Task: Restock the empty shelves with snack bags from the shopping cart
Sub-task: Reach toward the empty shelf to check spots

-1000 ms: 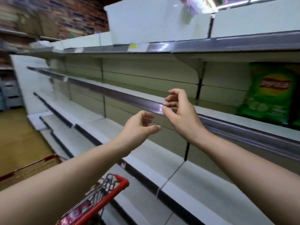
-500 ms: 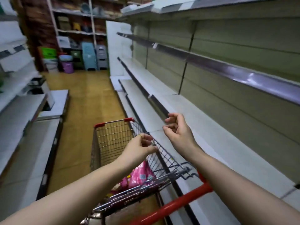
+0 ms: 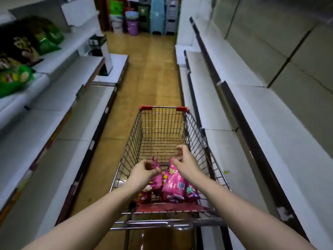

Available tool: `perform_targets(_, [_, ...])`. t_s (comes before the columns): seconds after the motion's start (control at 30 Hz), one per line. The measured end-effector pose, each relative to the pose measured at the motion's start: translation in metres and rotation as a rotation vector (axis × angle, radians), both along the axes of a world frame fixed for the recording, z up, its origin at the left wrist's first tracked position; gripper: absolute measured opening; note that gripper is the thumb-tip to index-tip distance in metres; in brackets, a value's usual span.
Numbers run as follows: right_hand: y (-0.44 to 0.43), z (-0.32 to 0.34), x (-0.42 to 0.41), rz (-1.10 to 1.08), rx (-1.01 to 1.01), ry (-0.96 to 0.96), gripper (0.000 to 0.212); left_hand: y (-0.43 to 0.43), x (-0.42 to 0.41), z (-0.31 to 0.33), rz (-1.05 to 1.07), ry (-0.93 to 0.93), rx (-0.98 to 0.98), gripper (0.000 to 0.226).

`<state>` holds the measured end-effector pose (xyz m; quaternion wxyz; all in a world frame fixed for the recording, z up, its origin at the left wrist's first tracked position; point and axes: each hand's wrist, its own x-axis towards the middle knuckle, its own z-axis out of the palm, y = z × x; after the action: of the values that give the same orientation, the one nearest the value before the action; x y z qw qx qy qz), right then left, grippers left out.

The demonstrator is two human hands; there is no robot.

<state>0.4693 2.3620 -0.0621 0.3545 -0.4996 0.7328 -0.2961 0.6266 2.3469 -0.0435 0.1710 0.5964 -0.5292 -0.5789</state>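
A wire shopping cart (image 3: 163,134) with red trim stands straight ahead in the aisle. Several pink snack bags (image 3: 173,184) lie piled at its near end; the far end of the basket holds nothing. My left hand (image 3: 144,170) hovers over the left bags, fingers curled loosely, gripping nothing. My right hand (image 3: 185,162) hangs above the top edge of an upright pink bag, fingers apart and bent. White shelves (image 3: 270,123) run bare along the right side.
On the left, shelves (image 3: 59,98) carry green and dark snack bags (image 3: 16,78) on the upper levels. The wooden aisle floor (image 3: 153,74) runs ahead to stacked plastic bins and stools (image 3: 156,15) at the far end.
My view swung from the right-hand shelves down to the cart. Both hands dropped from shelf height to just above the pink bags in the basket.
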Motion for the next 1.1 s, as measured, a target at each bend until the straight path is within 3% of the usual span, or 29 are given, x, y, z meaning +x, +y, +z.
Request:
perform_targets(0.23, [-0.049, -0.093, 0.010, 0.192, 0.213, -0.038, 0.044, -0.024, 0.002, -0.056, 0.206, -0.114, 0.104, 0.026])
perform_targets(0.43, [-0.079, -0.162, 0.031, 0.415, 0.404, 0.006, 0.083, -0.041, 0.010, -0.098, 0.223, -0.149, 0.172, 0.037])
perform_targets(0.6, [-0.100, -0.217, 0.051, 0.520, 0.560, 0.048, 0.101, -0.049, 0.021, -0.126, 0.236, -0.130, 0.248, 0.036])
perform_targets(0.73, [-0.093, -0.258, 0.068, 0.612, 0.660, 0.129, 0.096, -0.055, 0.024, -0.142, 0.266, -0.118, 0.261, 0.038])
perform_targets(0.83, [-0.084, -0.273, 0.068, 0.580, 0.614, 0.124, 0.082, -0.054, 0.021, -0.149, 0.241, -0.115, 0.269, 0.041])
perform_targets(0.93, [-0.086, -0.267, 0.059, 0.525, 0.576, 0.118, 0.064, -0.052, 0.019, -0.153, 0.218, -0.096, 0.280, 0.042])
perform_targets(1.03, [-0.093, -0.246, 0.041, 0.447, 0.565, 0.083, 0.064, -0.049, 0.019, -0.150, 0.207, -0.116, 0.271, 0.045])
perform_targets(1.1, [-0.099, -0.223, 0.025, 0.426, 0.563, -0.024, 0.054, -0.048, 0.018, -0.147, 0.206, -0.109, 0.270, 0.046])
